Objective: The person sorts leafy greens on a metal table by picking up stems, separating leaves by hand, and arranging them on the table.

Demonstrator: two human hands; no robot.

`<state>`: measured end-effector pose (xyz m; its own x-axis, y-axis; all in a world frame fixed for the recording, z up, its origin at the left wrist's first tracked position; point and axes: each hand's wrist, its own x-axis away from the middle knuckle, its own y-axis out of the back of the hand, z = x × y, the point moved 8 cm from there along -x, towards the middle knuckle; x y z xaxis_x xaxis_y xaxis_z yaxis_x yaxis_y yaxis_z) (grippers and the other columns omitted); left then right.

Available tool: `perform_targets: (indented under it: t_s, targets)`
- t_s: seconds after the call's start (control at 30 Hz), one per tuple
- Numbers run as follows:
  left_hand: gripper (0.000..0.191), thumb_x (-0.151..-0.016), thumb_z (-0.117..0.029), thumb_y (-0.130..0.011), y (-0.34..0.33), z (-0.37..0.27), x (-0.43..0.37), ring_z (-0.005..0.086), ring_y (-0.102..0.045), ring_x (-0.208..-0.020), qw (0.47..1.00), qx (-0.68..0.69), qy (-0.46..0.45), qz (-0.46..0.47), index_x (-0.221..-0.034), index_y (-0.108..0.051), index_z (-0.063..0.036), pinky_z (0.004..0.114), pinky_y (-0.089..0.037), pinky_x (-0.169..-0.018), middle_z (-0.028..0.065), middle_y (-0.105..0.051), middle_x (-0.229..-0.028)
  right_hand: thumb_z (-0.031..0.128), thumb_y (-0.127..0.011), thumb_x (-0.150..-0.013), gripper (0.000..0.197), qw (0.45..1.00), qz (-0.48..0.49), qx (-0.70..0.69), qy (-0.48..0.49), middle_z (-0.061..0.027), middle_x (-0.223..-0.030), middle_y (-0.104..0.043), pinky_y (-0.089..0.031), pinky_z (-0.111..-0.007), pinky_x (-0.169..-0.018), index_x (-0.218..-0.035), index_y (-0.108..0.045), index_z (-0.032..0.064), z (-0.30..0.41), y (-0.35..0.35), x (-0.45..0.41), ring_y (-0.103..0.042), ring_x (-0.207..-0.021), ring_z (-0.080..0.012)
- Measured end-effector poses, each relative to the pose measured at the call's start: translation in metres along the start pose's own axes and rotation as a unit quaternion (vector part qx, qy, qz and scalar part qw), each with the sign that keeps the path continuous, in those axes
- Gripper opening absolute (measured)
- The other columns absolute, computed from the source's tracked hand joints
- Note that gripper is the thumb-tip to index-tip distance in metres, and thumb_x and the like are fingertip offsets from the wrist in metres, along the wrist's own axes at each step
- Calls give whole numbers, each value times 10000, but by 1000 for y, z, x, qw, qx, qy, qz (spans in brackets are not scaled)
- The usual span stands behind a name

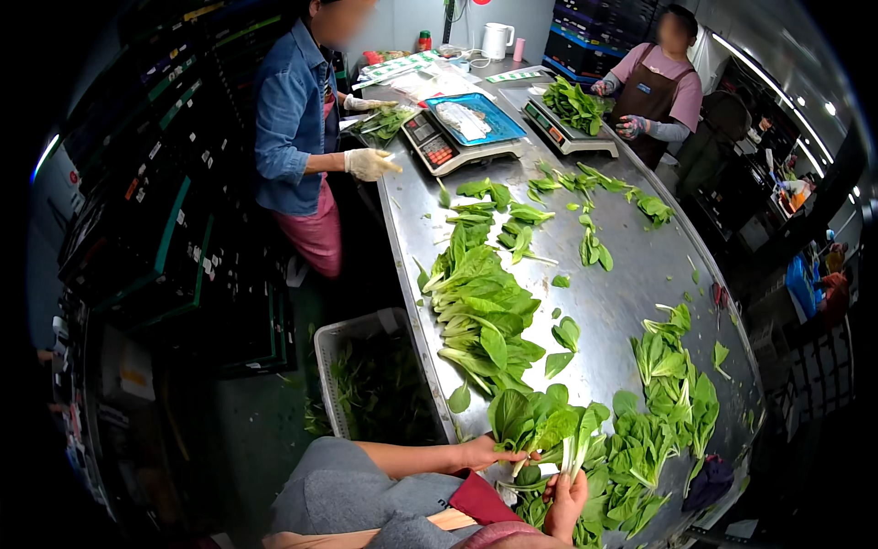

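My left hand (pixel 488 453) grips a bunch of leafy greens (pixel 525 418) by the stems, low over the near end of the steel table (pixel 617 302). Between the fingers of my right hand (pixel 568 504) is a leafy green with pale stems (pixel 582 436), held upright beside that bunch. Loose greens (pixel 638 446) spread in a pile around and to the right of my right hand. Beyond my left hand lies a row of greens (pixel 480 316), stems mostly to the left and leaves to the right.
A white crate of leaves (pixel 326 384) stands below the table's left edge. Two scales, one with a blue tray (pixel 504 127) and one with greens (pixel 573 103), sit farther back. Red-handled scissors (pixel 719 296) lie right. A gloved person (pixel 291 123) works left, another (pixel 651 96) right.
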<state>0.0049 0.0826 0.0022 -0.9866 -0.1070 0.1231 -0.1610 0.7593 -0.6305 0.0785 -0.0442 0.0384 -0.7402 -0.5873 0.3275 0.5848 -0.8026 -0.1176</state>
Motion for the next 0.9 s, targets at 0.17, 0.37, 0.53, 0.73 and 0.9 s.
perform_targets:
  t_s: [0.17,0.37,0.53,0.73,0.9]
  targets:
    - [284,-820,-195,-554,1,0,8,129,-519,-881,1000,29,3,-8,-1042,-530,-21,260,-402,-780,59,-569,-999,130,-428,-868,75,999,-17,35,-6,-11,-641,-473,-331,-190,-405,-884,-438,57,-16,10,-3,-416,-481,-80]
    - [282,-822,-188,-550,10,13,-7,145,-526,-890,999,13,36,13,-1054,-524,-30,276,-411,-791,68,-569,-989,109,-415,-866,83,999,-48,16,-2,-8,-649,-467,-330,-185,-416,-915,-440,46,9,-4,-9,-419,-503,-70]
    - [275,-840,-205,-514,15,-1,3,172,-515,-953,989,-138,47,-21,-1061,-538,-44,324,-394,-853,73,-578,-989,100,-430,-862,73,999,-23,29,32,-7,-637,-467,-329,-179,-422,-892,-458,40,35,-6,-35,-410,-484,-64]
    - [327,-811,-133,-553,21,-2,-6,211,-517,-955,997,27,58,-47,-1103,-453,-27,352,-412,-823,120,-549,-1025,111,-431,-875,151,995,-40,-64,60,1,-747,-517,-342,-159,-450,-998,-463,30,48,-2,-49,-414,-543,-32]
    - [349,-808,-137,-557,16,11,-6,196,-522,-914,996,18,87,-30,-1116,-436,-27,340,-412,-812,116,-552,-1019,89,-439,-868,139,991,-78,-57,91,-22,-766,-528,-349,-168,-458,-993,-469,36,44,14,-31,-433,-553,-55]
